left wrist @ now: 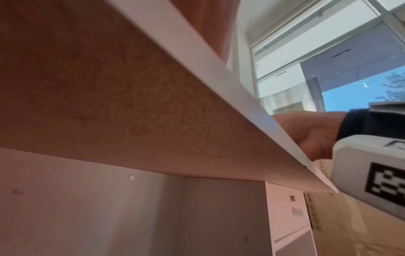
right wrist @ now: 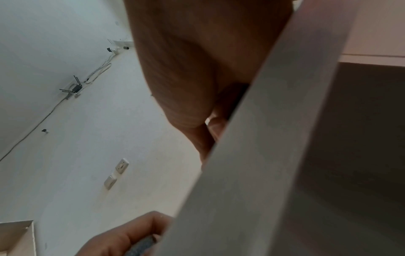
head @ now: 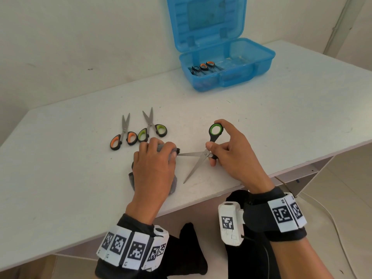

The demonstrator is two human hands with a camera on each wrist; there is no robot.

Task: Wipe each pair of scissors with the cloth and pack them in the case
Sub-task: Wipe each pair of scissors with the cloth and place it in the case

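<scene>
In the head view my right hand [head: 225, 146] grips the black-and-green handles of a pair of scissors [head: 201, 156] with its blades spread wide over the white table [head: 281, 117]. My left hand [head: 155, 164] holds a grey cloth [head: 173, 156] bunched round the tip of the upper blade. Two more pairs lie to the left: orange-handled scissors [head: 123, 135] and green-handled scissors [head: 153, 129]. The blue case [head: 227, 65] stands open at the back, with several scissors [head: 203, 67] inside. Both wrist views look up from below the table edge and show no scissors.
The table's front edge [head: 201, 204] runs just under my wrists. A wall rises behind the case's raised lid [head: 207, 19]. The underside of the tabletop [left wrist: 109, 95] fills the left wrist view. A white cable [head: 338, 228] lies on the floor at right.
</scene>
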